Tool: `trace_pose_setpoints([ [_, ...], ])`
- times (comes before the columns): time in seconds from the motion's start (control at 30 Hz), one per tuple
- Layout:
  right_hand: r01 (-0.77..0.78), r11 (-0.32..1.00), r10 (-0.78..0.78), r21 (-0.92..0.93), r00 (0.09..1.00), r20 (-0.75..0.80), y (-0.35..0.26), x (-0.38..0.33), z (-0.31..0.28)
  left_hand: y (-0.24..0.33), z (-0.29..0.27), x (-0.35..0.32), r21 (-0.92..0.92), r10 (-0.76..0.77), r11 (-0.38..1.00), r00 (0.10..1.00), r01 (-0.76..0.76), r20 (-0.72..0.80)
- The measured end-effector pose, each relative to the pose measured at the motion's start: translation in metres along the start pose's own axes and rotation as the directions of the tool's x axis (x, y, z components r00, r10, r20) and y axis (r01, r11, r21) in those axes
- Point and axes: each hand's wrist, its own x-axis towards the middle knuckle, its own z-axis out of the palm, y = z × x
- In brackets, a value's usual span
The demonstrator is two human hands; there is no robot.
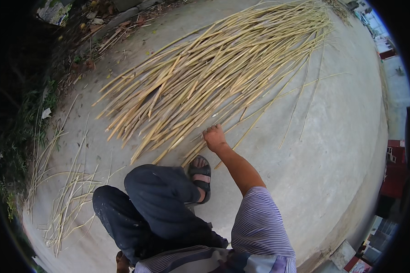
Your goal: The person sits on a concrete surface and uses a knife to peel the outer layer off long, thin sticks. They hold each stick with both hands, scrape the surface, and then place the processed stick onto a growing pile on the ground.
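Below, the right hand (214,138) reached out over the grey concrete ground (332,150) and closed its fingers around the near ends of a few pale yellow split bamboo strips (200,150) at the lower edge of the big fanned pile of long pale yellow bamboo strips (214,73). A black sandal (201,176) sat just beside the wrist. The left hand (121,263) showed only partly at the bottom edge; its grip could not be told. More thin strips (64,200) lay scattered well apart on the left.

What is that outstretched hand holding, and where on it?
The right hand reaches the near ends of the yellow cane stalks; whether its fingers grip one cannot be told.
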Motion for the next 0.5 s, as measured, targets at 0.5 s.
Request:
trace_pose_setpoints([
  [0.5, -0.348, 0.908, 0.326, 0.234, 0.936, 0.131, 0.0, -0.023, 0.035, -0.002, -0.002, 0.004, -0.038, -0.045, 0.998, 0.999, 0.046, 0.021],
])
